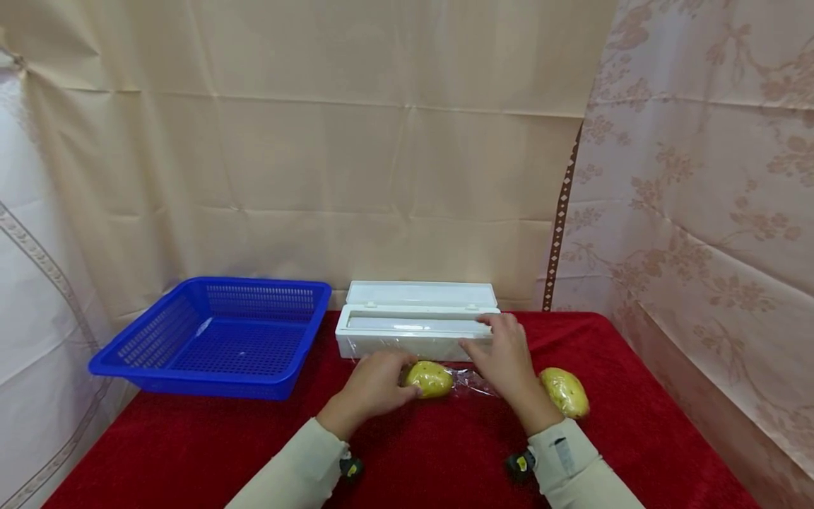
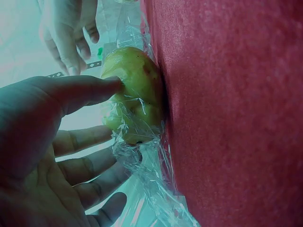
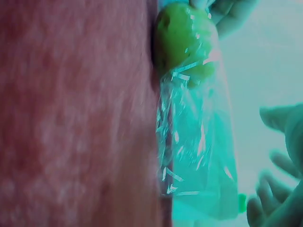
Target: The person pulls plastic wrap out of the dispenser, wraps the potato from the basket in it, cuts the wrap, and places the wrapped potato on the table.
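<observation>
A yellow potato (image 1: 430, 379) in cling film lies on the red cloth in front of the white cling film box. My left hand (image 1: 369, 389) holds its left end between thumb and forefinger; the other fingers spread behind it beside bunched film (image 2: 137, 156). From the potato's right end a crinkled strip of clear film (image 3: 189, 137) runs along the cloth. My right hand (image 1: 509, 360) hovers over the box's (image 1: 400, 345) right front, thumb and fingers apart, holding nothing. The box has its lid raised and a film roll (image 1: 413, 324) inside.
A second film-wrapped potato (image 1: 564, 392) lies just right of my right wrist. On the left stands a blue plastic basket (image 1: 222, 382) with perforated sides. Beige curtain (image 1: 318, 162) hangs behind the table, and patterned curtain (image 1: 718, 233) on the right.
</observation>
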`<act>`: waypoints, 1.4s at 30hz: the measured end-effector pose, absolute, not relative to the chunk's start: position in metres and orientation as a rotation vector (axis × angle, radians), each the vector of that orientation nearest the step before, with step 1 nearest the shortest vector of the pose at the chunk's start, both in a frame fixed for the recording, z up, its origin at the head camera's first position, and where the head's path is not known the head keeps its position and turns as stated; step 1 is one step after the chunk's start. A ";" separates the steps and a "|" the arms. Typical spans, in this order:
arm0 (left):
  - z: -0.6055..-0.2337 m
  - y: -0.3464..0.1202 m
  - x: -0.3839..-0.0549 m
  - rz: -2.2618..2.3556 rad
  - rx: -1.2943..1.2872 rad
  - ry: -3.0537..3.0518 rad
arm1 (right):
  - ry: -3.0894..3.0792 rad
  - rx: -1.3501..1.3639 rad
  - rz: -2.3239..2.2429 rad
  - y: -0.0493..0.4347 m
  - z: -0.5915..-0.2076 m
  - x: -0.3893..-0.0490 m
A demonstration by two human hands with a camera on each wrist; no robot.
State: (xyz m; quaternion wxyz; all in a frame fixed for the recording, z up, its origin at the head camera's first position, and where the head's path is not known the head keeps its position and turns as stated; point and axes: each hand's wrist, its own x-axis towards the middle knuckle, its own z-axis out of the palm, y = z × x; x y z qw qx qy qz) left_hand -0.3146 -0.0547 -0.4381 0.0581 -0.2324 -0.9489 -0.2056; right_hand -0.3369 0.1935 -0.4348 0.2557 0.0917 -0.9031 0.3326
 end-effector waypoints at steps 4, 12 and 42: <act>-0.438 -0.054 -0.314 -0.637 -0.677 -2.893 | -2.435 0.026 0.957 0.206 -0.439 -0.346; -0.439 -0.054 -0.314 -0.615 -0.659 -2.888 | -2.573 -0.004 1.072 0.219 -0.449 -0.353; -0.428 -0.047 -0.312 -0.605 -0.669 -2.842 | -2.594 0.019 1.107 0.233 -0.450 -0.357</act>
